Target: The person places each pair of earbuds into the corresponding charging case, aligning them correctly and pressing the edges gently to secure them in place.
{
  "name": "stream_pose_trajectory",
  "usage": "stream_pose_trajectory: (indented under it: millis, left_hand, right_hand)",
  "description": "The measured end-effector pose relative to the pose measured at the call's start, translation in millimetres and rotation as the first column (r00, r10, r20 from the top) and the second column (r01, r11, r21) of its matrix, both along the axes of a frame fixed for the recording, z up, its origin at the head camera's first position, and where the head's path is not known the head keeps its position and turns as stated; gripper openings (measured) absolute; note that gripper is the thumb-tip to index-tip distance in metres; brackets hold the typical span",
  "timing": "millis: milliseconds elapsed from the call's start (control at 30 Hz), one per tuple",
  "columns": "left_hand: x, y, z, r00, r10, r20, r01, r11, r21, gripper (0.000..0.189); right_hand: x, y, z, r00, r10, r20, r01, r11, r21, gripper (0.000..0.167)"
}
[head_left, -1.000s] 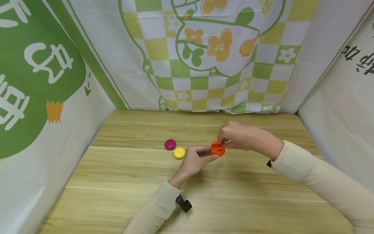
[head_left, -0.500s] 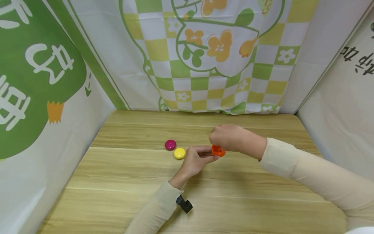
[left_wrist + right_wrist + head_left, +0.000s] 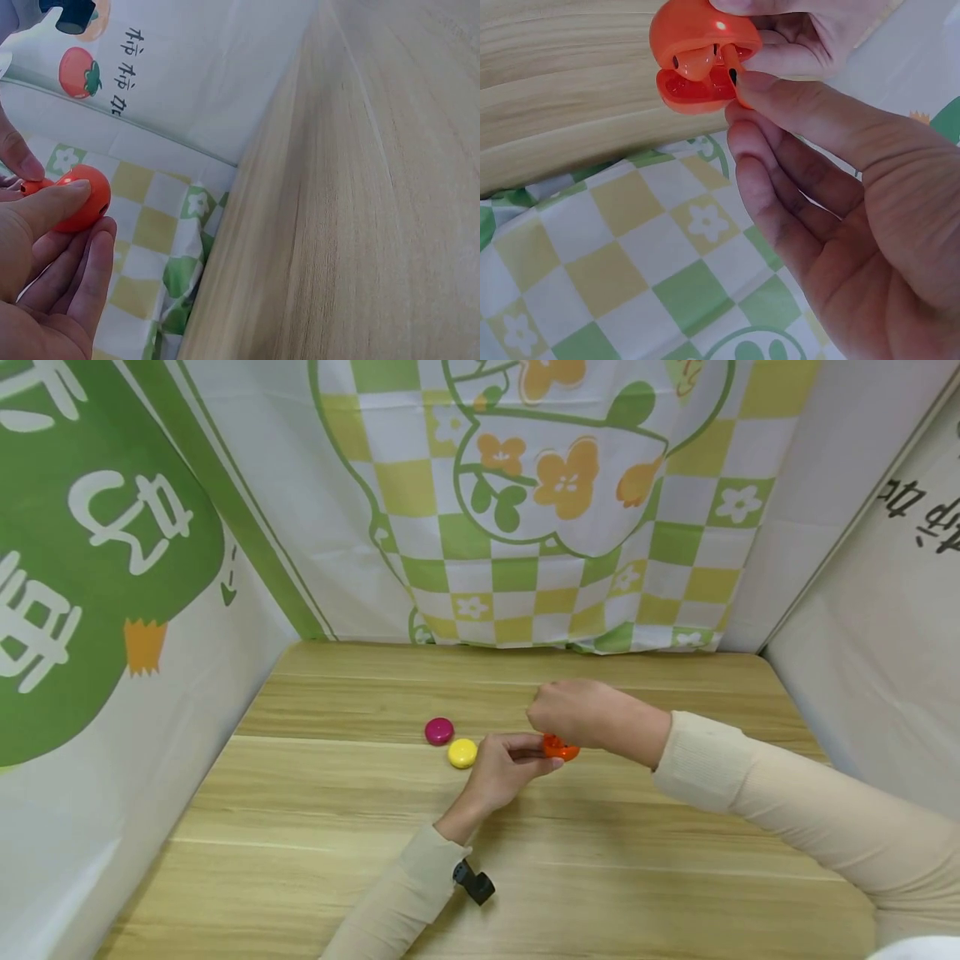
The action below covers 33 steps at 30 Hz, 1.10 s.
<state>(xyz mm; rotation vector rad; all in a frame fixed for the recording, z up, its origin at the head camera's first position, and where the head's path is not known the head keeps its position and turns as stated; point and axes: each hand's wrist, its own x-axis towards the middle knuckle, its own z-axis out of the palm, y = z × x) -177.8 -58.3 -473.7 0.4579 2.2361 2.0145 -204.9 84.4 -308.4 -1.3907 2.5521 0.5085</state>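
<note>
My left hand [image 3: 497,774] holds a rounded, glossy orange earbud case [image 3: 561,752] over the table. In the right wrist view the case stands with its lid open, and an orange earbud sits inside. My right hand [image 3: 581,710] is at the case's mouth, its thumb and fingertips pinching a second orange earbud [image 3: 729,60] by the stem. The upper end of that earbud is within the case opening. From the head, my right hand covers the upper part of the case. In the left wrist view, my left thumb lies across the case's outer shell.
A magenta round case [image 3: 438,732] and a yellow round case [image 3: 462,753] lie side by side on the wooden table [image 3: 337,827], left of my hands. A checked cloth backdrop [image 3: 555,593] hangs behind the table's far edge. Printed white panels stand at both sides.
My right hand has moved left and over the case, hiding more of it from the head. My left hand holds the case in nearly the same spot.
</note>
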Motion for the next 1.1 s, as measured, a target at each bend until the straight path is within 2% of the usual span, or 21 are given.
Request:
stream_pose_trajectory:
  millis: [167,400,567,867,1033,1100]
  left_hand:
    - [0.3,-0.1,0.7,1.0,0.008,0.002,-0.008,1.0,-0.006,0.026]
    - [0.6,-0.7,1.9,1.0,0.021,0.008,-0.021,1.0,-0.002,0.026]
    - [0.3,-1.6,0.3,1.0,0.019,-0.005,-0.019,1.0,0.007,0.025]
    - [-1.2,-2.7,-0.4,1.0,0.022,-0.013,-0.022,1.0,-0.001,0.026]
    - [-0.8,-3.0,0.9,1.0,0.022,-0.011,-0.022,1.0,0.008,0.025]
    - [-0.5,-3.0,1.5,1.0,0.021,-0.012,-0.021,1.0,0.019,0.025]
  right_hand:
    - [1.7,2,-2.1,1.0,0.01,-0.024,-0.011,1.0,-0.023,0.028]
    - [5.3,11,-10.8,0.998,-0.006,-0.058,-0.003,0.989,-0.148,0.031]
    - [8.9,14,-19.5,0.997,-0.031,-0.065,0.018,0.981,-0.196,0.029]
    - [7.7,20,-27.1,0.996,-0.09,0.0,0.087,0.954,-0.288,0.028]
    - [6.0,23,-28.2,0.994,-0.099,0.038,0.106,0.941,-0.322,0.025]
    - [4.8,26,-26.4,0.995,-0.09,0.048,0.101,0.927,-0.361,0.024]
